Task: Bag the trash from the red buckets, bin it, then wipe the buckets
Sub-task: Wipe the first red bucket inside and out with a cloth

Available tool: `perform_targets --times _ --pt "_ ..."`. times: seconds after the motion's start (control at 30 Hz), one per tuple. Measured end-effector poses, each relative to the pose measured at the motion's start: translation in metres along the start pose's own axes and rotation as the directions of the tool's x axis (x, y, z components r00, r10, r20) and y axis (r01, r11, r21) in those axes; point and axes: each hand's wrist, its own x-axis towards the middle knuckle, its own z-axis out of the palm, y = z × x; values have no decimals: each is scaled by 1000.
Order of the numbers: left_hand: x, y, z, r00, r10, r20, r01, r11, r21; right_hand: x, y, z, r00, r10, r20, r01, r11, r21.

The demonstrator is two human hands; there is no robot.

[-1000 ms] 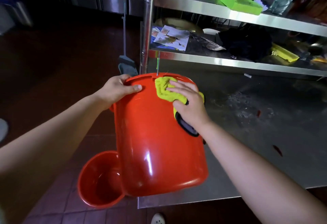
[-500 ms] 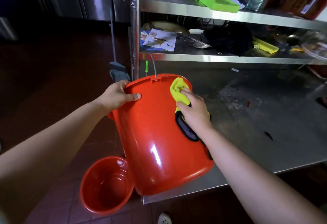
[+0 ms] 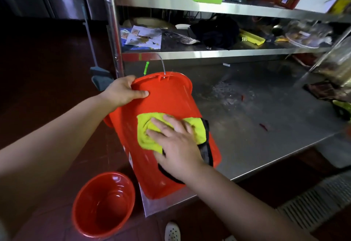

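A large red bucket (image 3: 167, 103) lies tilted on the corner of the steel table (image 3: 266, 145), its mouth pointing away from me. My left hand (image 3: 123, 92) grips its rim at the far left, thumb on the outer wall. My right hand (image 3: 176, 142) presses a yellow-green cloth (image 3: 146, 136) flat against the bucket's side, fingers spread. A black strip (image 3: 207, 145) of the cloth shows beside my hand. A second, smaller red bucket (image 3: 103, 204) stands upright on the floor below, and I see nothing in it.
Steel shelves (image 3: 209, 53) rise behind the table with papers, a black bag, green trays and boxes. A mop (image 3: 98, 75) leans by the shelf post. Small scraps lie on the table. A floor grate (image 3: 313, 202) is at the lower right. A white shoe (image 3: 171, 231) is below.
My right hand has slid the cloth from the bucket's rim down to the middle of its side. The bucket has tilted further over. My left hand keeps its grip on the rim.
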Motion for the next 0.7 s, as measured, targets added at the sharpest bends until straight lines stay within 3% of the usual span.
perform_targets --times 0.17,0.27,0.33,0.4,0.53,0.7 --pt "3 3 -1 1000 -17 18 16 997 77 11 53 -5 930 356 -95 -297 877 377" --pt "1 3 0 1000 -24 1 23 988 152 11 85 -7 807 586 73 -496 606 622" --pt "1 5 4 999 -26 -38 34 978 204 8 96 -8 703 677 219 -614 422 667" --pt "2 12 9 997 -29 -70 48 958 282 2 101 -8 657 709 257 -664 382 643" --pt "6 16 13 996 -32 -78 56 942 332 -15 94 -4 647 727 231 -697 441 565" --pt "8 14 12 998 -16 -67 38 942 332 -38 55 0 783 618 -69 -569 757 323"
